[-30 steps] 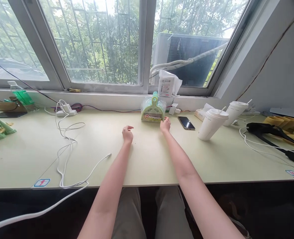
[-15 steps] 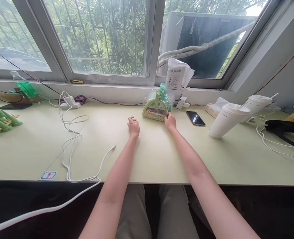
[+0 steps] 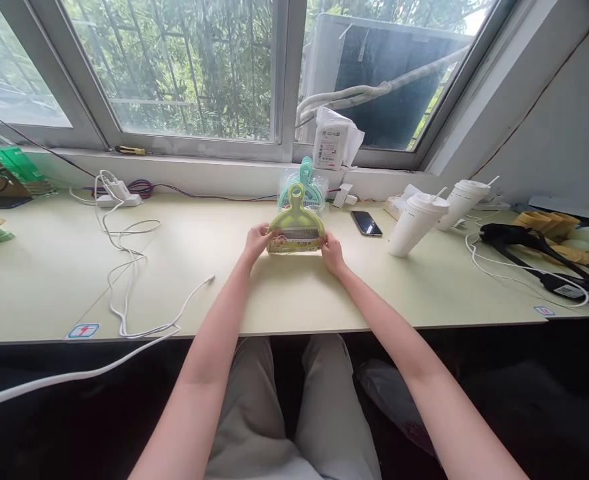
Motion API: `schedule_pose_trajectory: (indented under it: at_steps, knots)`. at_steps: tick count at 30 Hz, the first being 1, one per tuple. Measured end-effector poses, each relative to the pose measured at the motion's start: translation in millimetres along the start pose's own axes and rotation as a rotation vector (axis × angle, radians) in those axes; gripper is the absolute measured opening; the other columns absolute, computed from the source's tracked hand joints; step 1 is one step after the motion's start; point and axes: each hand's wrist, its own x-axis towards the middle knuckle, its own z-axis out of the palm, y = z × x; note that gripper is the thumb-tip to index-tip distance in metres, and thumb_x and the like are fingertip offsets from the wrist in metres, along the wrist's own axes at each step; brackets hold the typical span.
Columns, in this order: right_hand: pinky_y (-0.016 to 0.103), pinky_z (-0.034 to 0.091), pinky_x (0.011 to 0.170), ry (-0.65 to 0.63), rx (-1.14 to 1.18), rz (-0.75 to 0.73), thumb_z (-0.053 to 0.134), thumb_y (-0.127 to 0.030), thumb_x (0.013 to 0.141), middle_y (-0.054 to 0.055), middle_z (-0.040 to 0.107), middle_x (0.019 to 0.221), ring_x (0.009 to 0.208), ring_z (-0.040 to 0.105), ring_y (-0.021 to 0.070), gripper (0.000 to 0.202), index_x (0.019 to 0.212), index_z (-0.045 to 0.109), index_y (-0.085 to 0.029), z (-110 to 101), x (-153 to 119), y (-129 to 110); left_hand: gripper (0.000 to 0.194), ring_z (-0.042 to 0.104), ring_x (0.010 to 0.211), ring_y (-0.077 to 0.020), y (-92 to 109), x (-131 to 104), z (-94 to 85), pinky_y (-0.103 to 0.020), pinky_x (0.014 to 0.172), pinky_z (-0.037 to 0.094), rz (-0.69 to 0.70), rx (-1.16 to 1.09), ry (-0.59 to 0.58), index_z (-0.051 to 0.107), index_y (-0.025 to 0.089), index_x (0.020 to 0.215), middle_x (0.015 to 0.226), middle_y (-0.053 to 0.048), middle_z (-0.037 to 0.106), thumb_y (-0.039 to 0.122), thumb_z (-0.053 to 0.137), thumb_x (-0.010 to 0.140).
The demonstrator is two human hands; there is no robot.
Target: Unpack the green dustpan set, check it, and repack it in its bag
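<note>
A small yellow-green dustpan set (image 3: 295, 225) in clear wrapping stands on the pale green table (image 3: 304, 293), a little in front of a stack of similar teal ones (image 3: 306, 183). My left hand (image 3: 256, 240) grips its left side and my right hand (image 3: 331, 249) grips its right side. Both forearms reach straight out from the table's near edge.
A phone (image 3: 366, 223) lies right of the dustpan, then two white lidded cups (image 3: 416, 223) with straws. White cables (image 3: 124, 267) trail on the left from a power strip (image 3: 117, 198). A black tool with cord (image 3: 534, 257) lies at right. A white packet (image 3: 330, 147) sits on the sill.
My left hand moved from the bare table onto the dustpan's left side. Both hands have pulled the front dustpan set away from the stack, toward me.
</note>
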Motion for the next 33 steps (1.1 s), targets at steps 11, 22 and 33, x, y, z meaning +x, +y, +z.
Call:
schedule_pose_trajectory:
  at_steps: [11,22,33]
  knots:
    - [0.029,0.045,0.075,-0.261,0.035,-0.209,0.044,-0.038,0.097,0.004,0.061,0.072,0.070,0.058,0.0170,0.038,0.066,0.059,-0.020,-6.7,-28.7,-47.2,0.046,0.060,0.061,-0.0144,4.4,-13.3,26.5,-0.027,0.059,0.047,-0.237,-0.217,0.106,0.064,0.014,0.078,0.068,-0.003,0.065,0.052,0.080,0.059]
    - [0.025,0.055,0.053,-0.193,0.567,0.380,0.060,-0.042,0.089,0.010,0.073,0.095,0.050,0.061,0.0100,0.028,0.081,0.066,-0.016,-1.5,-10.6,-25.8,0.057,0.066,0.074,-0.0123,8.9,-16.6,29.5,-0.027,0.067,0.056,-0.262,-0.390,0.193,0.043,0.024,0.119,0.104,-0.003,0.067,0.029,0.076,0.073]
    - [0.025,0.056,0.065,0.036,0.785,0.554,0.082,-0.021,0.067,0.004,0.071,0.098,0.080,0.067,0.0149,0.040,0.098,0.056,-0.021,-12.9,-1.6,-8.5,0.053,0.071,0.092,-0.0241,11.6,-17.8,17.3,-0.032,0.077,0.054,-0.217,-0.225,-0.021,0.072,0.014,0.093,0.109,-0.016,0.072,0.059,0.075,0.065]
